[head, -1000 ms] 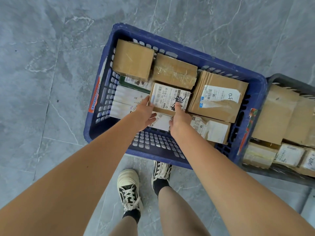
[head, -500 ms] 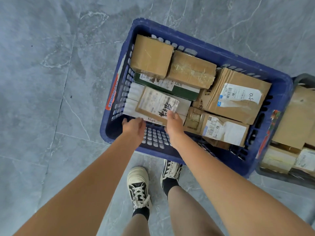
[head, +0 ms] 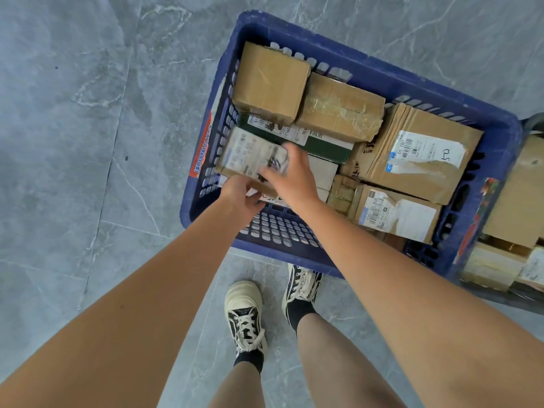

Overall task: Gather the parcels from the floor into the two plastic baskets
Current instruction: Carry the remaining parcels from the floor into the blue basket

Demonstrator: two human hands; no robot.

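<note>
Blue basket point(head: 379, 69): stood on grey floor tiles point(head: 73, 142), packed with cardboard parcels.
Grey basket point(head: 532, 125): touched its right side, also holding parcels.
Labelled parcel point(head: 250, 154): blurred, at the blue basket's near-left corner.
Right hand point(head: 291, 178): fingers curled over that parcel's right end.
Left hand point(head: 238, 192): gripped its near edge from beneath.

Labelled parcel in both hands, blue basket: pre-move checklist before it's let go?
1. Left hand has a grip on the labelled parcel near edge: ok.
2. Right hand on its right end: ok.
3. Parcel inside blue basket walls: ok.
4. Parcel lying flat: not ok, tilted against left wall.
5. Support beneath it: cannot tell, hidden.
6. Neighbouring green box undisturbed: cannot tell.
</note>
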